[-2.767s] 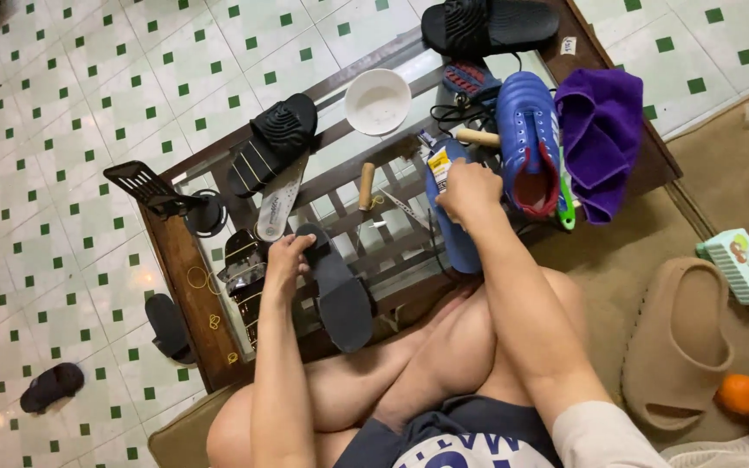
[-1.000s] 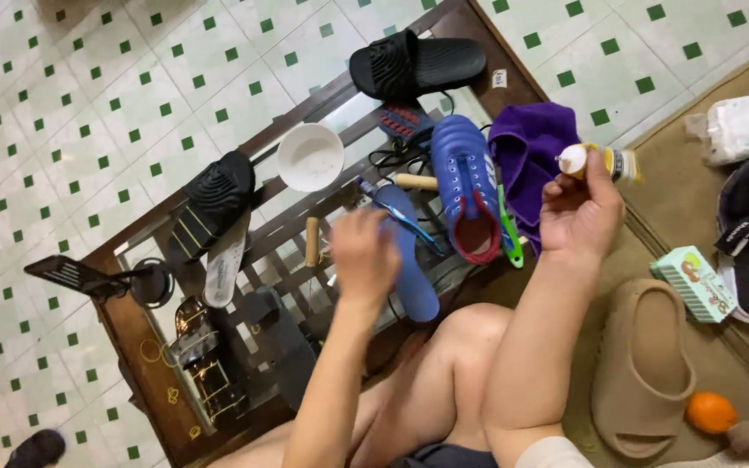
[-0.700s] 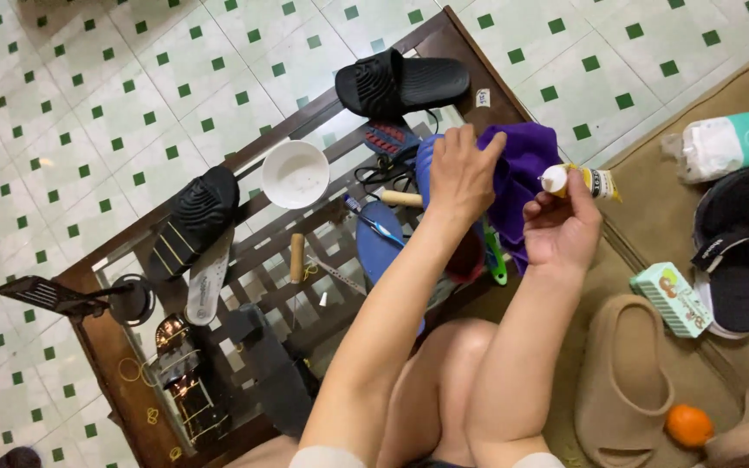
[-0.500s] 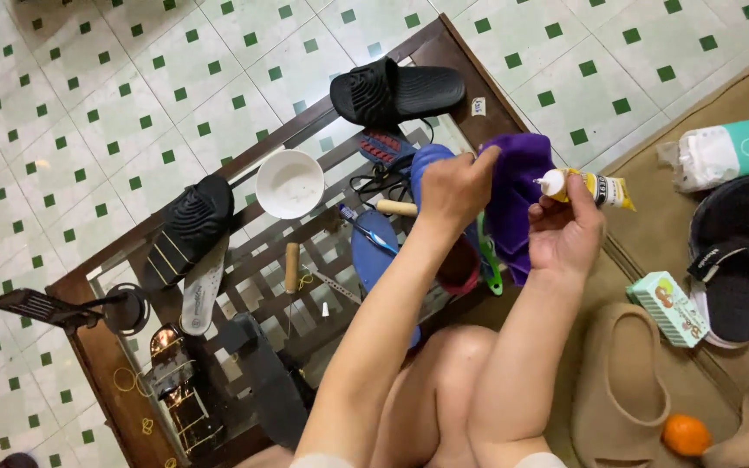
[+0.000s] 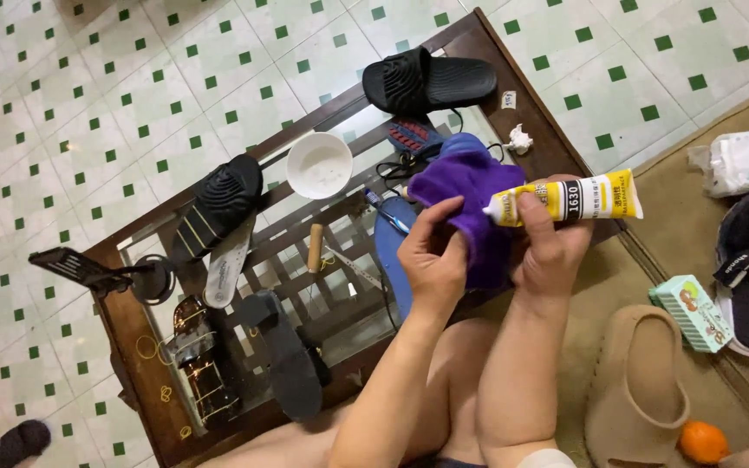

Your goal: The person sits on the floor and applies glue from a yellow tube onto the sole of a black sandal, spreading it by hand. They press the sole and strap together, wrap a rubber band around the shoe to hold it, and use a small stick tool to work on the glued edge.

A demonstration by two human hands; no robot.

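Note:
My right hand (image 5: 550, 251) grips a yellow and white glue tube (image 5: 565, 200), held sideways with its nozzle pointing left. My left hand (image 5: 431, 256) pinches a purple cloth (image 5: 470, 186) right at the nozzle. The cloth drapes over a blue shoe (image 5: 392, 251) lying on a glass-topped wooden table (image 5: 145, 347). Both hands hover above the table's right end, over my bare knees.
On the table lie a white bowl (image 5: 319, 164), a black slide sandal (image 5: 426, 80), another black sandal (image 5: 218, 204) over a white insole, a black sole (image 5: 283, 355), a wooden-handled tool (image 5: 314, 247). On the tan mat at right: beige slide (image 5: 639, 381), orange (image 5: 702, 440), small green box (image 5: 695, 310).
My left hand left the black sole, reached across and took the purple cloth. My right hand picked up the glue tube and brought it to the cloth. The view shifted right.

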